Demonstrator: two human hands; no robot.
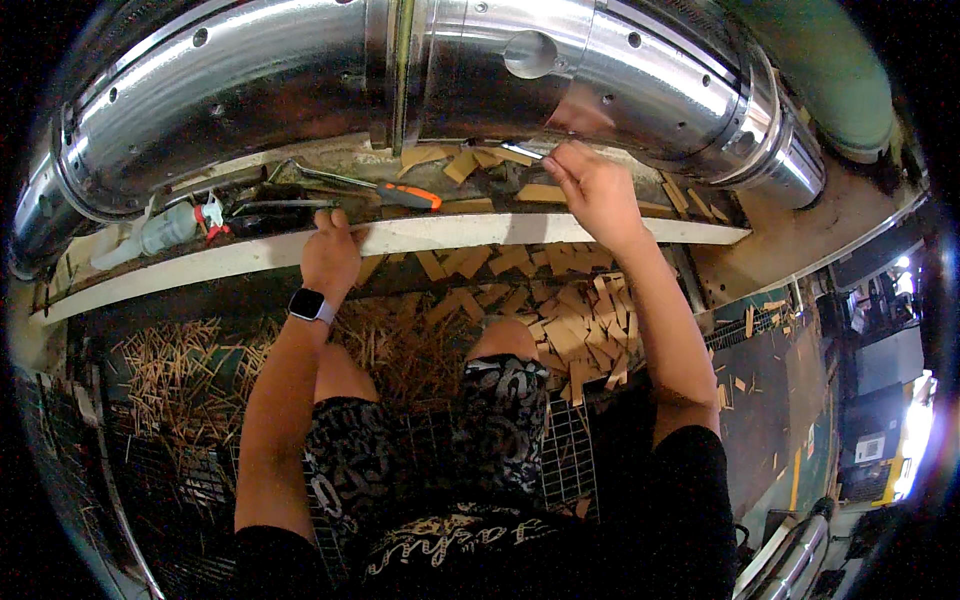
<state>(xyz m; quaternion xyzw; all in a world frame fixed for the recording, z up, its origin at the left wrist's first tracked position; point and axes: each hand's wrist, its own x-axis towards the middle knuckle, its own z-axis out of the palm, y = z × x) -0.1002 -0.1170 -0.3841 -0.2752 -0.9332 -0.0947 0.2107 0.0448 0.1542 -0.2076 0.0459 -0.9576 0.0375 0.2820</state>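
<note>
The right hand pinches a slim silver tool between thumb and fingers, below the underside of a big metal roller and above a ledge. The tool's long axis runs mostly sideways: from the fingertips it points to the left and slightly away from the person, its free end nearest the roller's middle seam. The left hand lies over a long white rail, its fingers bent across the far edge; whether they press on anything beyond the rail cannot be told. A watch sits on the left wrist.

Between rail and roller, an orange-handled tool lies on the ledge between the two hands; its handle end points right and slightly toward the person, its thin metal shaft running back to the left. Left of the left hand lies a translucent bottle with a red-and-white spray head, tipped on its side. Tan cardboard pieces lie around the silver tool's free end.

The shiny roller arches across the top. On the near side of the rail, cardboard scraps heap toward the right and thin strips toward the left, above a wire grid near the person's legs.
</note>
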